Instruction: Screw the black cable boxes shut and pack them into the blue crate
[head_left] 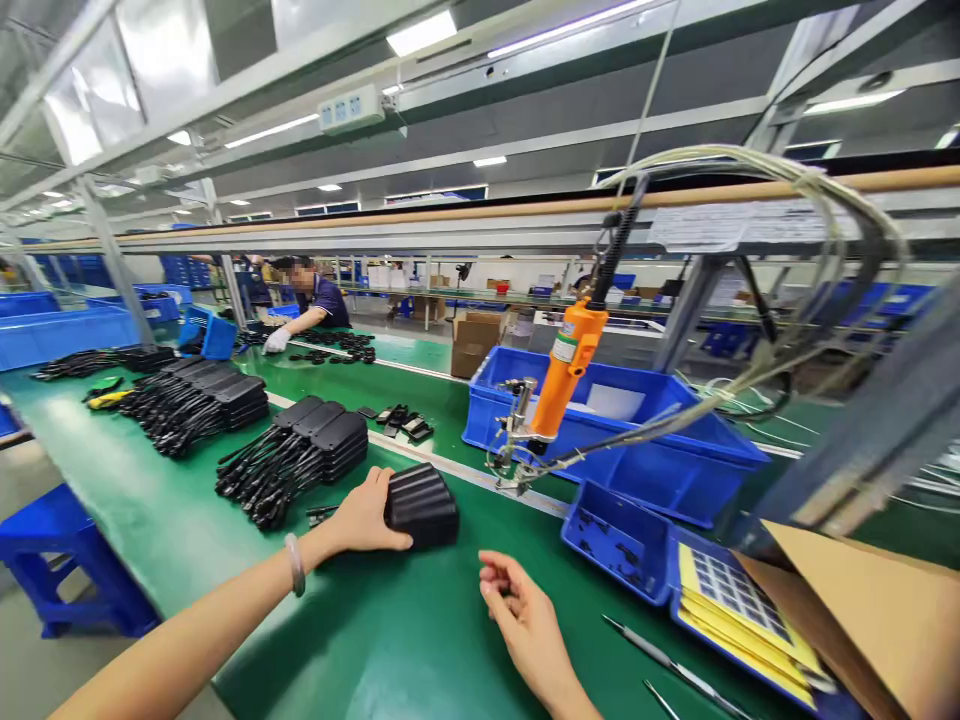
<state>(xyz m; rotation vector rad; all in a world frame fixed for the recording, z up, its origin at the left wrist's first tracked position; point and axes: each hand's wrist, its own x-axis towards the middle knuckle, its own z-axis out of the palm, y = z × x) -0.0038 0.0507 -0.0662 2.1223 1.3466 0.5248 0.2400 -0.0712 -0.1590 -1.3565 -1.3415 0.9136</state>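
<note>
Green matting all across the counter (420, 640), and the left hand (365, 517) is cupped over the near end of a ribbed black casing (422, 505), grip wrapped on its rounded edge; the casing lies flat on the counter, just ahead of the body. Right hand (525, 615) hangs loose beside it, fingers half curled, grasping nothing I can see. To handle this well, I'd judge the left palm should press the casing flat, thumb underneath, so the ribs don't slip. Watch the surroundings: stacked black units with cables (300, 450) sit close on the left, a small blue parts bin (616, 540) close on the right, and the orange hanging screwdriver (562, 375) dangles just beyond. Open counter lies toward the near edge, between both wrists.
</note>
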